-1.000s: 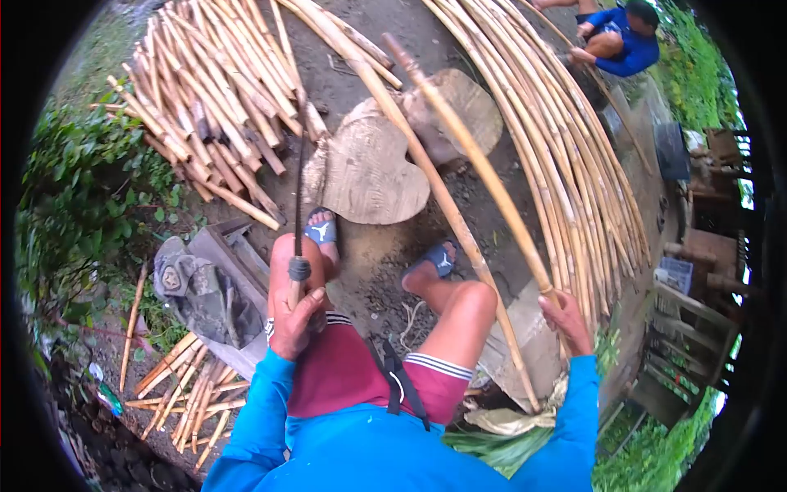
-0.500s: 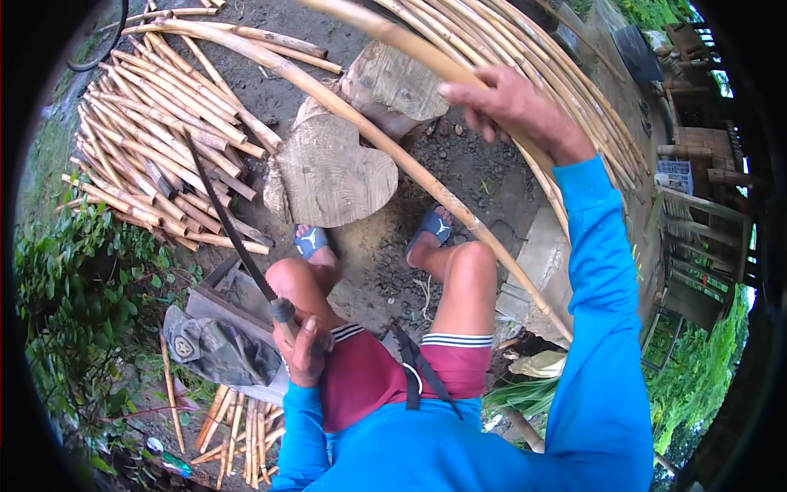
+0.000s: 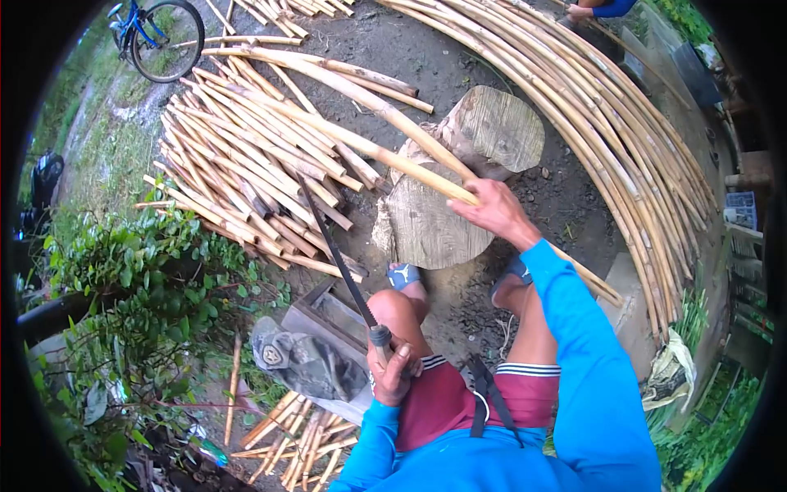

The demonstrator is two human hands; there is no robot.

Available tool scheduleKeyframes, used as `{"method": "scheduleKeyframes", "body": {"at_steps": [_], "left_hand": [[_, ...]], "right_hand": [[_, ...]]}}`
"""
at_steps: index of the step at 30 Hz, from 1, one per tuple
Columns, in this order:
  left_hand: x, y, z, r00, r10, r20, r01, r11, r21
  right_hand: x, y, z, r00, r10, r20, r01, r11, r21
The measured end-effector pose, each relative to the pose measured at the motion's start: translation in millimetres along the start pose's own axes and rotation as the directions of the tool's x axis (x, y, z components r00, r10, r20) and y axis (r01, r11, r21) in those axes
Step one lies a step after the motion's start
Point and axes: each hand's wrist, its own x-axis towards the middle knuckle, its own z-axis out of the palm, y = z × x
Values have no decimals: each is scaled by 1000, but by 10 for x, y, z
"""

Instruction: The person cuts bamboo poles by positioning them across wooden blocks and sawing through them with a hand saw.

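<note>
Past the near stump (image 3: 438, 225), on its right, the row of long poles (image 3: 586, 90) lies on the ground, looking bowed in this view. To the left of that stump is a thick pile of cut poles (image 3: 254, 156), with a bicycle (image 3: 125, 26) beyond it. A crossing pole (image 3: 373, 100) runs from the far side of the pile, past the near stump and under the right hand, and ends to the right of the knees. Slanting over the pile to the stump is the held pole (image 3: 361, 145), its near end above the stump's top. The far stump (image 3: 504, 127) sits just beyond the near one.

Toward the wearer and left of the stump, a wooden stand (image 3: 316, 316) carries a camouflage cap (image 3: 307, 361). The saw (image 3: 332, 246) points up and away between stump and pile, its blade not seen to touch the held pole.

The right hand (image 3: 496, 215) pinches the held pole near its end, thumb above; how far the fingers wrap underneath, I cannot tell. The left hand (image 3: 392, 373) is curled round the saw's handle, close to the left thigh.

The step in hand looks like handling and placing the pole at the stump rather than sawing. The next move calls for a firm, steady hold on the pole, with the fingers well clear of the teeth.
</note>
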Motion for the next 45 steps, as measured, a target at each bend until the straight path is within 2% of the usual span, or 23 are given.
{"method": "scheduleKeyframes", "body": {"at_steps": [4,6,7,8,9,10,15,16,17,18,20,24,25,28,30,36,40,42,45], "left_hand": [[17,30,41,1000,19,5,-19,999,30],[6,24,63,998,28,-48,-27,999,19],[-7,40,103,995,9,-95,-4,999,53],[-18,29,94,996,19,-87,-12,997,79],[-24,34,67,998,21,-55,-17,997,78],[-2,41,47,999,34,-25,-32,997,76],[77,142,-48,1000,17,5,-17,1000,16],[75,162,-87,1000,8,-19,-8,1000,-2],[83,164,-181,999,6,31,-8,998,57],[82,188,-199,1000,3,26,-5,998,59],[103,226,-205,1000,-9,18,10,997,-76],[120,217,-233,999,-23,38,24,999,-39],[140,271,-171,999,-23,21,23,999,22],[147,310,-156,998,-51,-32,50,998,-45],[151,330,-149,997,-60,-52,53,990,-128],[147,340,-167,997,-71,-42,65,988,-143],[146,348,-155,995,-73,-70,64,991,-117],[142,353,-158,995,-68,-73,60,992,-110],[154,343,-133,997,-47,-57,43,997,-71]], "right_hand": [[530,-288,342,987,-135,-86,140,988,60],[849,-439,470,955,-218,-201,232,971,49],[1047,-490,517,956,-233,-181,247,967,58],[1192,-544,594,941,-221,-257,247,966,72],[1230,-714,510,968,-146,-203,167,982,90],[1398,-717,654,914,-224,-339,255,966,49],[1710,-778,759,881,-215,-421,278,956,93],[1753,-757,801,847,-229,-480,297,952,71],[1788,-736,860,811,-245,-531,316,948,46],[1806,-727,864,814,-242,-527,315,948,51],[1861,-669,794,844,-249,-475,328,941,89],[2087,-502,806,818,-261,-512,351,932,85],[2109,-494,801,845,-228,-483,312,945,100],[2187,-401,869,862,-232,-451,280,959,41],[2076,-449,800,868,-206,-452,277,956,98],[2031,-457,770,866,-227,-445,307,944,118],[1991,-510,839,841,-219,-494,273,961,38],[1969,-528,861,839,-244,-486,228,969,-92],[2036,-427,953,810,-307,-499,313,947,-75]]}}
